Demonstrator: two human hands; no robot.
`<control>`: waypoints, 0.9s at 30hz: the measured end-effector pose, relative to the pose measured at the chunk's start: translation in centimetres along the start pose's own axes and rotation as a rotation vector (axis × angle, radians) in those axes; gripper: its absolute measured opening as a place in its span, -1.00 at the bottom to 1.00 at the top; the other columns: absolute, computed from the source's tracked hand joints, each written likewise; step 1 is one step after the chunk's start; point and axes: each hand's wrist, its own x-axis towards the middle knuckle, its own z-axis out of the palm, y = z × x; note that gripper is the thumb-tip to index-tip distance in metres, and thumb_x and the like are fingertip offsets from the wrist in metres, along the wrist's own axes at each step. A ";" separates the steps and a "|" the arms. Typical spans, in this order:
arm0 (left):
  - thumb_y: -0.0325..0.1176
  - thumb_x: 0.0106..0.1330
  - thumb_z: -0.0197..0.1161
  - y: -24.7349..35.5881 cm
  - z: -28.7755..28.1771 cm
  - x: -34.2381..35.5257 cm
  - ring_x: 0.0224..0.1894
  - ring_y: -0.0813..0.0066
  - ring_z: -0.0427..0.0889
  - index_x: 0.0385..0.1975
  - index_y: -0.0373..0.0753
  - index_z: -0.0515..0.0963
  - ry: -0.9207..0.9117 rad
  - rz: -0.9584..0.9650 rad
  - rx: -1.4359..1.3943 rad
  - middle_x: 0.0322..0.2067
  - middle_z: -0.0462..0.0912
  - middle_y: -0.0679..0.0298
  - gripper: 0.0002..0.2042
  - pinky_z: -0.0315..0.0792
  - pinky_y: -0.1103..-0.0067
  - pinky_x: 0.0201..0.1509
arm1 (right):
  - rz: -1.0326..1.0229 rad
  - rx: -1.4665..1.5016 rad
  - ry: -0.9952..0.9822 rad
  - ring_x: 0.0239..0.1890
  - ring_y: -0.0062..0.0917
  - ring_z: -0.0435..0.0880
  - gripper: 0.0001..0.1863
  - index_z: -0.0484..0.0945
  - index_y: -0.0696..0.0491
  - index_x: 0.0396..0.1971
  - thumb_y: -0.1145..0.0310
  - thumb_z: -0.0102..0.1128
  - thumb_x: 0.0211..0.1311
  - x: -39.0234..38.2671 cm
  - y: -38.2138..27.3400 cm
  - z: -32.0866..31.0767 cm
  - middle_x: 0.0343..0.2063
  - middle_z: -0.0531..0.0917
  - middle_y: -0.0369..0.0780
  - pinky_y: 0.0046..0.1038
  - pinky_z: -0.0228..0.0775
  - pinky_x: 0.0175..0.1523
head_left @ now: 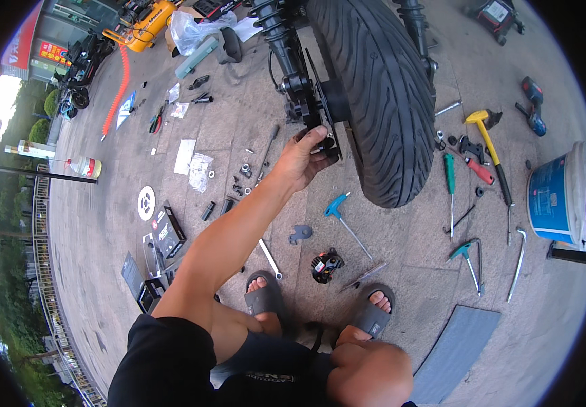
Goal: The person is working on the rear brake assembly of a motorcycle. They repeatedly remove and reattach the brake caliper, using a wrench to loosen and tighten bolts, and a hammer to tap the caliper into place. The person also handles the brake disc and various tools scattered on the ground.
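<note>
My left hand (304, 159) reaches up to the lower end of the left fork leg (285, 51). Its thumb and fingers are closed round a black metal part (329, 144) beside the thin brake disc (325, 108); the hand hides most of that part. Just right of it hangs the grooved black tyre (391, 102) of the front wheel. My right hand is out of the picture. Between my sandalled feet and the wheel lie a black brake caliper (327, 265), a grey bracket (299, 234) and a T-handle hex key (337, 205) with a blue grip.
At right are a yellow hammer (493, 146), a green screwdriver (450, 178), a cordless drill (532, 108) and a blue-and-white bucket (556, 197). A combination wrench (270, 259), small hardware and boxes (168, 230) lie left. Farther back stands a yellow air compressor (147, 24).
</note>
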 end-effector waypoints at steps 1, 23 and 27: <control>-0.20 0.17 0.36 0.2 -0.1 0.1 -0.12 0.27 0.55 -0.03 -0.22 0.41 0.004 -0.025 0.010 -0.16 0.52 0.21 -0.56 0.47 0.20 0.08 | 0.046 -0.031 0.027 -0.03 0.01 0.48 -0.42 0.35 0.20 0.02 0.03 0.02 0.18 0.3 1.6 1.2 -0.05 0.48 0.10 -0.02 0.36 0.00; -0.17 0.04 0.49 1.3 -1.4 1.5 -0.07 0.43 0.52 -0.12 -0.18 0.52 -0.072 -0.118 0.065 -0.19 0.59 0.31 -0.56 0.38 0.45 0.06 | 1.198 -0.084 0.704 0.23 0.01 0.27 -0.26 0.23 0.08 0.25 -0.17 -0.09 0.25 9.7 10.6 12.5 0.20 0.27 0.05 0.09 0.14 0.19; -0.20 0.09 0.41 1.8 -2.1 1.8 0.07 0.27 0.45 0.02 -0.25 0.47 -0.106 -0.137 0.093 -0.03 0.54 0.20 -0.49 0.25 0.26 0.29 | 1.293 -0.086 0.715 0.29 0.00 0.19 -0.25 0.19 0.04 0.28 -0.19 -0.13 0.25 9.7 9.7 12.6 0.27 0.21 0.02 0.09 0.06 0.25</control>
